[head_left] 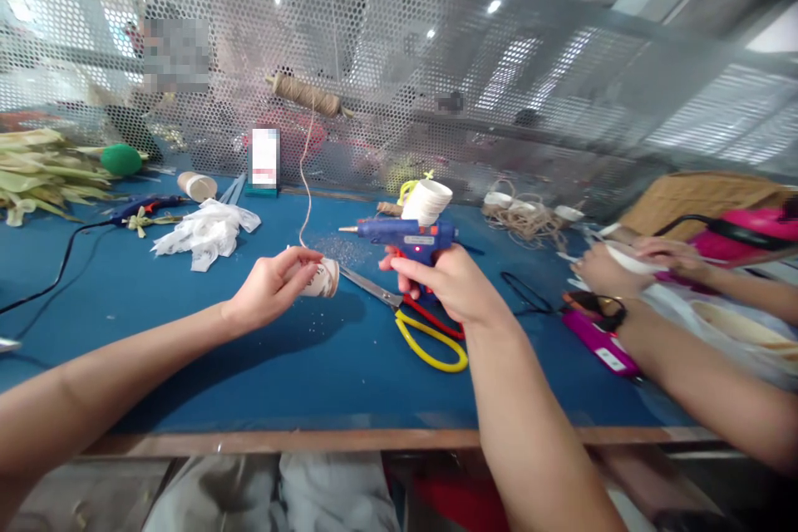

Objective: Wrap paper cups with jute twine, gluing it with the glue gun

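My left hand point(273, 289) is closed around a small paper cup point(325, 278) with dark print, tipped on its side just above the table. Twine point(305, 174) runs up from my left fingers to a spool point(307, 95) hanging at the mesh panel. In my right hand point(458, 278) is a blue glue gun point(405, 233), its nozzle pointing left, above and beyond the cup. A small red light glows on its body. Beneath the gun lie scissors point(430, 356) with red and yellow handles, the blade tips near the cup.
Stacked white cups point(429, 198) stand behind the gun; twine-tied cups point(524, 212) sit farther right. Crumpled white material point(205, 233), another glue gun point(146, 208) and corn husks point(37, 170) lie left. At right, another person's hands point(614, 266) work near a purple power strip point(599, 342).
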Motion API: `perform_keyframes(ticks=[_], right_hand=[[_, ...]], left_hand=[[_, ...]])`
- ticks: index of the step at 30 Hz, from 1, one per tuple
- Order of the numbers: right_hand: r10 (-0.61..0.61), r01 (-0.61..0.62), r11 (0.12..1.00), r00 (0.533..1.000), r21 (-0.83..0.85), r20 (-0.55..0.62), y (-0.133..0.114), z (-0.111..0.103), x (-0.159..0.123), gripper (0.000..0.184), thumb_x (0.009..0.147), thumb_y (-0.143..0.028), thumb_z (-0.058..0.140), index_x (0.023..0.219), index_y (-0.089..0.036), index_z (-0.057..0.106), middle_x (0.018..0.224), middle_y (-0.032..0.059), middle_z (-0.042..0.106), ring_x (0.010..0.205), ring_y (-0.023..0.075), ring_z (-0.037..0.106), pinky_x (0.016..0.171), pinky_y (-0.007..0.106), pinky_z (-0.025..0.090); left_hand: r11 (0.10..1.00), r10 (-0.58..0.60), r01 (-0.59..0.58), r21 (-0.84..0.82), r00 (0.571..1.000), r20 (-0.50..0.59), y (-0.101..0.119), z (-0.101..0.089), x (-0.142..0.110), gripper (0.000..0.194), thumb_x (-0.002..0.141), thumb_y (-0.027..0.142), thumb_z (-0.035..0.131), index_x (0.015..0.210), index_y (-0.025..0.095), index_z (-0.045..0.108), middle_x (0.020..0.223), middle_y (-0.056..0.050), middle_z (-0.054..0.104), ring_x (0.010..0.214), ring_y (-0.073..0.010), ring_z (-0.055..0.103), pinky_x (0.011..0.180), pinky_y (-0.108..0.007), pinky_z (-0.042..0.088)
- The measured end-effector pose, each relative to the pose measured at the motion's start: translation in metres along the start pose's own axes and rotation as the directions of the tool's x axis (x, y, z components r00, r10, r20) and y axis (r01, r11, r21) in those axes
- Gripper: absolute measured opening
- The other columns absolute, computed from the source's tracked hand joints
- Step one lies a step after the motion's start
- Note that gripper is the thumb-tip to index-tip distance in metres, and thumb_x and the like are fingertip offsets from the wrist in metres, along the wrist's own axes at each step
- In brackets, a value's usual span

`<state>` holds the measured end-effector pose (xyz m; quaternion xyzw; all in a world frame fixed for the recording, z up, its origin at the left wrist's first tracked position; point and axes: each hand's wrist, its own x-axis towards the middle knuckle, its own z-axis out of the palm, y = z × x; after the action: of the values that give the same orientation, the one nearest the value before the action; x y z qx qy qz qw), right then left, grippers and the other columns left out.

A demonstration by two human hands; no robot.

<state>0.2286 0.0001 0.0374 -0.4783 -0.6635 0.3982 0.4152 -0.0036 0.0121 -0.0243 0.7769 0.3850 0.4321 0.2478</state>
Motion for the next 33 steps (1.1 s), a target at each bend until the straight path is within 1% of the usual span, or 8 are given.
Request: perform_keyframes(ticks=[5, 9, 13, 15, 20, 25, 30, 33], right_hand=[[0.014, -0.005, 0.981, 0.999, -0.196, 0.043, 0.010, 0.006, -0.007, 0.020, 0.072, -0.033, 0.059, 0.066, -0.015, 0.054, 0.046, -0.0029, 0.049, 0.040, 0.0074, 0.045, 0.041, 0.021, 0.039], [0.030, -0.013, 0.940, 0.999, -0.341, 0.045, 0.010, 0.006, -0.010, 0.022, 0.072, -0.036, 0.058, 0.065, -0.016, 0.055, 0.047, -0.0015, 0.051, 0.039, 0.0086, 0.045, 0.041, 0.022, 0.039], [0.005, 0.019, 0.910, 0.998, -0.414, 0.057, 0.007, 0.009, -0.012, 0.020, 0.073, -0.035, 0.057, 0.068, -0.016, 0.057, 0.051, -0.0004, 0.055, 0.040, 0.0092, 0.045, 0.043, 0.023, 0.040], [-0.024, 0.046, 0.899, 0.998, -0.435, 0.057, 0.005, 0.009, -0.013, 0.018, 0.074, -0.033, 0.056, 0.073, -0.016, 0.061, 0.055, 0.0003, 0.059, 0.045, 0.0106, 0.049, 0.049, 0.024, 0.043], [-0.080, 0.098, 0.888, 0.995, -0.450, 0.059, 0.003, 0.010, -0.014, 0.020, 0.073, -0.029, 0.056, 0.086, -0.017, 0.065, 0.078, 0.0033, 0.067, 0.070, 0.0169, 0.059, 0.068, 0.029, 0.047], [-0.074, 0.084, 0.898, 0.996, -0.431, 0.040, 0.003, 0.011, -0.014, 0.020, 0.074, -0.029, 0.055, 0.086, -0.017, 0.065, 0.076, 0.0032, 0.067, 0.070, 0.0176, 0.060, 0.066, 0.029, 0.047], [-0.053, 0.055, 0.892, 0.998, -0.448, 0.017, 0.001, 0.011, -0.016, 0.015, 0.072, -0.028, 0.057, 0.079, -0.016, 0.065, 0.066, 0.0025, 0.064, 0.066, 0.0172, 0.059, 0.059, 0.027, 0.046], [-0.055, 0.058, 0.899, 0.998, -0.434, 0.019, 0.000, 0.012, -0.016, 0.014, 0.072, -0.027, 0.057, 0.078, -0.017, 0.065, 0.068, 0.0023, 0.065, 0.066, 0.0169, 0.059, 0.059, 0.026, 0.046]], left_hand=[[0.997, 0.012, -0.010, 0.073, 1.000, -0.023, -0.002, -0.002, 0.002, 0.028, 0.085, 0.032, 0.041, 0.099, 0.014, 0.057, 0.079, -0.004, 0.066, 0.068, -0.0107, 0.059, 0.060, -0.020, 0.044], [0.992, 0.006, 0.000, 0.123, 0.999, -0.047, -0.003, -0.004, 0.003, 0.028, 0.085, 0.032, 0.041, 0.098, 0.014, 0.058, 0.078, -0.004, 0.066, 0.067, -0.0111, 0.059, 0.059, -0.020, 0.044], [0.990, 0.010, -0.002, 0.141, 0.998, -0.057, -0.004, -0.004, 0.004, 0.029, 0.085, 0.032, 0.041, 0.097, 0.013, 0.058, 0.078, -0.005, 0.066, 0.067, -0.0112, 0.059, 0.058, -0.020, 0.044], [0.989, 0.018, -0.009, 0.149, 0.998, -0.059, -0.004, -0.004, 0.004, 0.028, 0.084, 0.032, 0.041, 0.097, 0.013, 0.058, 0.078, -0.005, 0.067, 0.066, -0.0111, 0.059, 0.057, -0.020, 0.044], [0.986, 0.013, -0.003, 0.164, 0.998, -0.057, -0.004, -0.004, 0.005, 0.029, 0.085, 0.032, 0.040, 0.097, 0.013, 0.058, 0.075, -0.004, 0.067, 0.064, -0.0110, 0.059, 0.056, -0.020, 0.044], [0.984, 0.030, -0.020, 0.178, 0.998, -0.052, -0.004, -0.003, 0.005, 0.029, 0.085, 0.033, 0.040, 0.097, 0.014, 0.058, 0.077, -0.004, 0.067, 0.065, -0.0117, 0.060, 0.059, -0.021, 0.045], [0.982, 0.034, -0.023, 0.188, 0.998, -0.053, -0.006, -0.004, 0.004, 0.028, 0.085, 0.033, 0.039, 0.097, 0.015, 0.057, 0.081, -0.005, 0.068, 0.070, -0.0129, 0.062, 0.061, -0.022, 0.045], [0.982, 0.029, -0.017, 0.189, 0.998, -0.057, -0.006, -0.004, 0.005, 0.028, 0.085, 0.033, 0.039, 0.096, 0.015, 0.057, 0.082, -0.005, 0.068, 0.071, -0.0132, 0.062, 0.062, -0.022, 0.045]])
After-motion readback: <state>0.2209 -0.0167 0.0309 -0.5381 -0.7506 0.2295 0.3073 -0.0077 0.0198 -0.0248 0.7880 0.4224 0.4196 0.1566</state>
